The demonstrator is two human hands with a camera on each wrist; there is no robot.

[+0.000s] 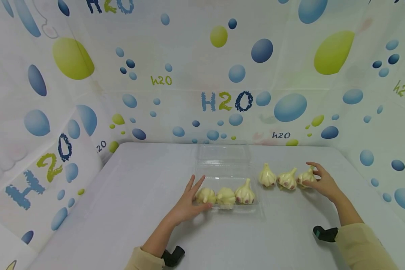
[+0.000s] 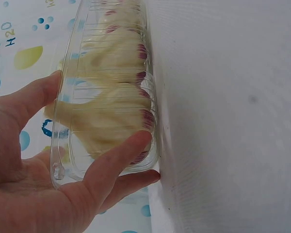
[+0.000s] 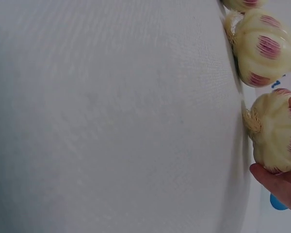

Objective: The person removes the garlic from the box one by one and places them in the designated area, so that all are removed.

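Observation:
A clear plastic box (image 1: 222,180) lies with its lid (image 1: 222,154) folded back. Inside it sit three garlic bulbs in a row: the left one (image 1: 206,195), the middle one (image 1: 226,196) and the right one (image 1: 245,193). My left hand (image 1: 186,204) grips the box's left end; in the left wrist view its fingers span the clear wall (image 2: 106,116). To the right of the box, my right hand (image 1: 326,184) holds a garlic bulb (image 1: 304,177) between thumb and fingers. The right wrist view shows this bulb (image 3: 274,131), its root end close to the table.
Two more garlic bulbs, one nearer the box (image 1: 267,175) and one in the middle (image 1: 287,179), stand between the box and my right hand. A white table (image 1: 138,180) spreads beneath everything. Behind it hangs a patterned cloth (image 1: 189,48) with blue and green spots.

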